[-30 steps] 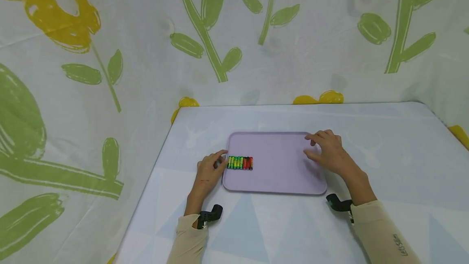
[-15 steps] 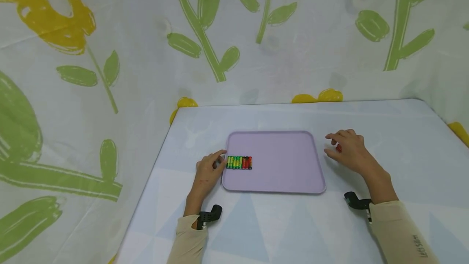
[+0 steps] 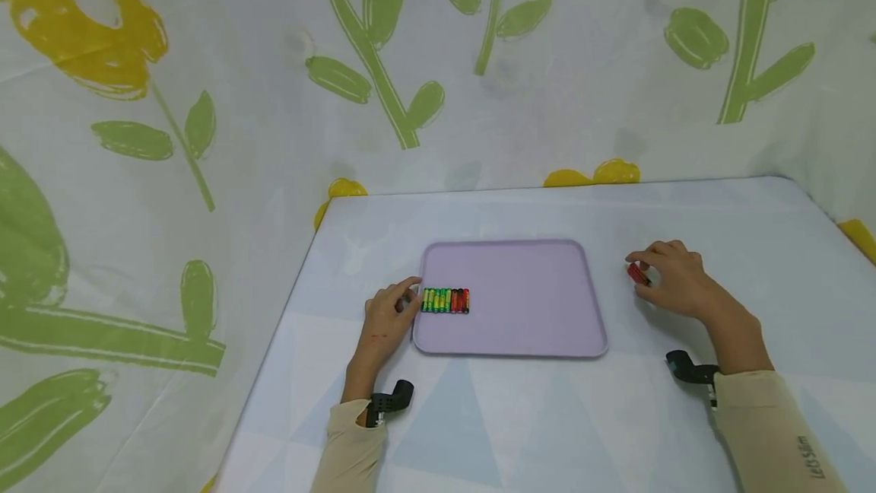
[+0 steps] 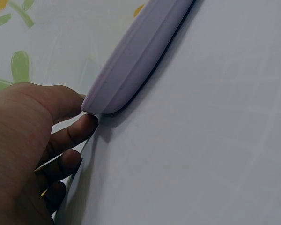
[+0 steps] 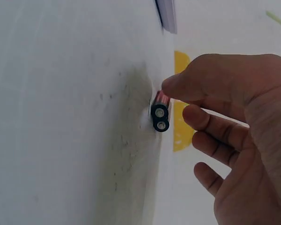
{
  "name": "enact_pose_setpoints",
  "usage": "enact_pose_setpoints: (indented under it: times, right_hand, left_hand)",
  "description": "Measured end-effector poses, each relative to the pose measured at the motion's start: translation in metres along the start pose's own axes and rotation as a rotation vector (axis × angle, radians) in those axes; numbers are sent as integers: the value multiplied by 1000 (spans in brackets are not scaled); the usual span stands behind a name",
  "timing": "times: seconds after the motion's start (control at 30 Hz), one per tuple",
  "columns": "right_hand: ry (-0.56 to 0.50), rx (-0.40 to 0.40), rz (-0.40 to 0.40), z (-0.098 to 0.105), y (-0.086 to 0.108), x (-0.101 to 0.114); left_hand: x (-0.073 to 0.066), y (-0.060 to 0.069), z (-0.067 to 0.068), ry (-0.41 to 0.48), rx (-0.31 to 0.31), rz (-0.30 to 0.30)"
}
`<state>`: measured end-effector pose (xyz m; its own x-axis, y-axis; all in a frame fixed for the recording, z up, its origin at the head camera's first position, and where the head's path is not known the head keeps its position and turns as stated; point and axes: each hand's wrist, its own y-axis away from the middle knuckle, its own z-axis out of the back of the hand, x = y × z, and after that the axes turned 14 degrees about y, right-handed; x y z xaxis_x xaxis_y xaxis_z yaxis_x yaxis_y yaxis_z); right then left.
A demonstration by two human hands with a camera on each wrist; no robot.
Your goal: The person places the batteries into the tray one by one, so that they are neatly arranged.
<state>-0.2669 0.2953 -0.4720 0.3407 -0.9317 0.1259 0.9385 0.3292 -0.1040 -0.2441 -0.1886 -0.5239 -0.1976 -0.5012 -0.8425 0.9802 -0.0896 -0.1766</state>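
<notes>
The left hand (image 3: 388, 319) is at the left edge of a lilac tray (image 3: 520, 326). In the left wrist view, its thumb and forefinger pinch the tray rim (image 4: 117, 70). A row of green and red batteries (image 3: 445, 300) lies side by side against the tray's left side. Right of the tray, the right hand (image 3: 677, 276) spreads thumb and forefinger about two red batteries (image 3: 639, 274) on the table. The right wrist view shows these batteries (image 5: 161, 112) end-on, with one fingertip over or against them; contact is hard to tell. The other fingers are loosely bent.
A pale patterned cloth covers the table (image 3: 547, 417). Behind and to the left hangs a floral curtain (image 3: 274, 97). A black wrist camera (image 3: 390, 398) sits on the left wrist, and another wrist camera (image 3: 691, 367) on the right.
The right hand has moved right, from over the tray's right edge to the two red batteries, which now show between its fingers. The left hand has stayed at the tray's edge.
</notes>
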Motion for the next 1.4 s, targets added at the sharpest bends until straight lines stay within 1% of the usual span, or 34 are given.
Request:
enact_pose_setpoints:
  times: [0.2, 0.43, 0.67, 0.73, 0.93, 1.03, 1.2, 1.4]
  right_hand:
    - [-14, 70, -12, 2, 1, -3]
    - [-1, 84, -17, 5, 2, -2]
    - [15, 135, -34, 5, 2, -5]
    - [22, 138, -34, 5, 2, -6]
    - [18, 125, -55, 6, 3, -5]
    - [4, 106, -68, 5, 3, -2]
    - [-18, 42, -57, 4, 1, 4]
    - [-63, -33, -38, 2, -1, 13]
  left_hand:
    - [-2, 0, 1, 2, 1, -2]
    - [-3, 0, 2, 4, -6, -5]
    - [-5, -1, 0, 19, -10, -1]
    - [-5, -1, 0, 19, -10, 1]
    - [-6, 0, 0, 6, -11, -16]
    - [-4, 0, 0, -1, -10, -9]
    - [-1, 0, 0, -2, -4, 11]
    - [-1, 0, -1, -2, -4, -2]
